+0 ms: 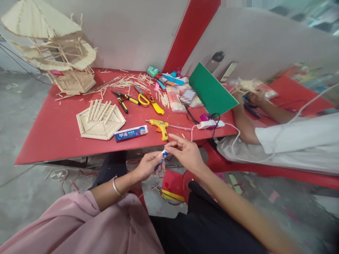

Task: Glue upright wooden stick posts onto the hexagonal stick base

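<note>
My left hand (pixel 152 163) is closed around a small blue and white ointment tube (pixel 161 159), held over my lap just in front of the table edge. At the tube's white upper end, the thumb and fingertips of my right hand (pixel 185 151) pinch together, with the index finger stretched out. Whether the cap is on or off is hidden by the fingers. A matching blue and white box (pixel 131 133) lies on the table near its front edge. Close by are a yellow glue gun (pixel 159 128) and an octagon-like base of wooden sticks (pixel 100 120).
Pliers (pixel 123 99) and yellow-handled scissors (pixel 148 100) lie mid-table among loose sticks (pixel 127 82). A stick-built pavilion (pixel 71 76) stands at the back left. A green board (pixel 212 91) leans at right, near a power strip (pixel 210 124). Another person's hands (pixel 239 97) work beyond it.
</note>
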Demonstrator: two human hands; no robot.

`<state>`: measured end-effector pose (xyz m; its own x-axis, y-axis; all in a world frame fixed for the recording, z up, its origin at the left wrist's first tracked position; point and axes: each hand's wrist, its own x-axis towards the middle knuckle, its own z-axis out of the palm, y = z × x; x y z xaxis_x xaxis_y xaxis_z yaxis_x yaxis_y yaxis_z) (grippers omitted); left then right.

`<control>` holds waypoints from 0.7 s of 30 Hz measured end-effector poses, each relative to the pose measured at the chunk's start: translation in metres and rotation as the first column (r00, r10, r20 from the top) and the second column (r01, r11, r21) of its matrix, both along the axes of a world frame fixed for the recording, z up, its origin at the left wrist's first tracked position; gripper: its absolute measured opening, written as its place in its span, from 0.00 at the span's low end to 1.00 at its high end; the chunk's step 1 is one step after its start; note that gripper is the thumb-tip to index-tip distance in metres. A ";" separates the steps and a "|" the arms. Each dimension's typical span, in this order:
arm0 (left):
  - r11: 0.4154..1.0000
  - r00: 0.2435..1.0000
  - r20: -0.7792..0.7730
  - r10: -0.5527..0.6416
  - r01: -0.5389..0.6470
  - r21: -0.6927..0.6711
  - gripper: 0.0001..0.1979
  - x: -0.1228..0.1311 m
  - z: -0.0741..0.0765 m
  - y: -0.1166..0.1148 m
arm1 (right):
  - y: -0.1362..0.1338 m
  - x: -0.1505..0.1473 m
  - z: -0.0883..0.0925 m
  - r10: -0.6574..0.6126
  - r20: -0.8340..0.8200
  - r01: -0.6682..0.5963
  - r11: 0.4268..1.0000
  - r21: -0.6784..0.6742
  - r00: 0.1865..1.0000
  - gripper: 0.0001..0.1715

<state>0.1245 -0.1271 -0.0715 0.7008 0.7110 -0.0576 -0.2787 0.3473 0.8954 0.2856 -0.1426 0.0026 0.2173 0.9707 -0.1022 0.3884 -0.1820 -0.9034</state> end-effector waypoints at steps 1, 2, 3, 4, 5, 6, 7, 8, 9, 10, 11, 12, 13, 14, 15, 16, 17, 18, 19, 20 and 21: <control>0.992 0.996 0.068 -0.063 0.070 -0.106 0.26 -0.001 0.000 0.000 | -0.001 0.001 0.002 0.013 -0.028 -0.013 1.000 -0.014 1.000 0.37; 0.971 0.985 0.133 -0.114 0.139 -0.195 0.27 -0.002 0.000 0.001 | -0.003 0.002 0.004 0.038 -0.054 -0.040 0.999 -0.030 0.998 0.38; 0.945 0.970 0.188 -0.152 0.198 -0.261 0.27 -0.002 -0.001 0.001 | -0.005 0.004 0.007 0.077 -0.077 -0.081 0.996 -0.043 0.994 0.40; 0.921 0.957 0.230 -0.178 0.244 -0.305 0.27 -0.003 -0.001 0.001 | -0.008 0.007 0.010 0.131 -0.098 -0.136 0.990 -0.045 0.987 0.43; 0.904 0.947 0.256 -0.195 0.275 -0.327 0.27 -0.003 -0.001 0.002 | -0.010 0.010 0.013 0.192 -0.115 -0.198 0.980 -0.037 0.975 0.47; 0.898 0.942 0.269 -0.199 0.285 -0.334 0.27 -0.004 -0.001 0.002 | -0.012 0.013 0.016 0.246 -0.126 -0.251 0.968 -0.024 0.961 0.51; 0.902 0.944 0.269 -0.192 0.278 -0.329 0.26 -0.004 -0.002 0.003 | -0.014 0.015 0.017 0.276 -0.128 -0.280 0.960 -0.011 0.952 0.54; 0.912 0.949 0.259 -0.179 0.259 -0.319 0.26 -0.004 -0.002 0.004 | -0.015 0.018 0.018 0.274 -0.119 -0.276 0.961 -0.005 0.954 0.56; 0.921 0.956 0.243 -0.167 0.239 -0.307 0.26 -0.003 -0.003 0.005 | -0.016 0.019 0.017 0.241 -0.102 -0.243 0.970 -0.011 0.965 0.55; 0.929 0.962 0.224 -0.158 0.222 -0.297 0.26 -0.003 -0.003 0.005 | -0.016 0.020 0.014 0.191 -0.080 -0.194 0.981 -0.028 0.978 0.53; 0.934 0.966 0.205 -0.156 0.212 -0.288 0.26 -0.002 -0.004 0.005 | -0.016 0.020 0.011 0.142 -0.058 -0.145 0.988 -0.051 0.988 0.49; 0.937 0.969 0.188 -0.158 0.207 -0.283 0.26 -0.001 -0.004 0.004 | -0.015 0.019 0.008 0.109 -0.043 -0.112 0.991 -0.071 0.993 0.46; 0.937 0.970 0.179 -0.163 0.209 -0.281 0.26 0.000 -0.005 0.004 | -0.013 0.017 0.005 0.100 -0.038 -0.103 0.991 -0.088 0.994 0.44; 0.935 0.969 0.179 -0.168 0.214 -0.283 0.25 0.000 -0.005 0.004 | -0.012 0.015 0.003 0.107 -0.044 -0.111 0.989 -0.096 0.993 0.42; 0.929 0.966 0.188 -0.179 0.229 -0.290 0.24 0.001 -0.006 0.003 | -0.011 0.014 0.001 0.121 -0.059 -0.126 0.988 -0.094 0.991 0.41; 0.920 0.959 0.206 -0.192 0.249 -0.301 0.24 0.001 -0.007 0.003 | -0.010 0.013 0.001 0.129 -0.076 -0.135 0.988 -0.079 0.989 0.39; 0.909 0.951 0.228 -0.207 0.273 -0.314 0.23 0.000 -0.007 0.003 | -0.009 0.013 0.002 0.126 -0.092 -0.131 0.990 -0.051 0.988 0.38; 0.897 0.943 0.250 -0.221 0.297 -0.327 0.23 -0.001 -0.008 0.004 | -0.010 0.014 0.004 0.113 -0.104 -0.115 0.993 -0.012 0.988 0.38; 0.885 0.934 0.268 -0.236 0.321 -0.337 0.22 -0.002 -0.008 0.005 | -0.010 0.015 0.007 0.095 -0.111 -0.093 0.995 0.029 0.989 0.37; 0.877 0.927 0.282 -0.246 0.337 -0.342 0.22 -0.003 -0.009 0.006 | -0.011 0.017 0.010 0.074 -0.113 -0.067 0.996 0.066 0.991 0.37; 0.876 0.925 0.291 -0.246 0.341 -0.343 0.22 -0.005 -0.010 0.007 | -0.013 0.019 0.013 0.057 -0.108 -0.047 0.995 0.090 0.992 0.37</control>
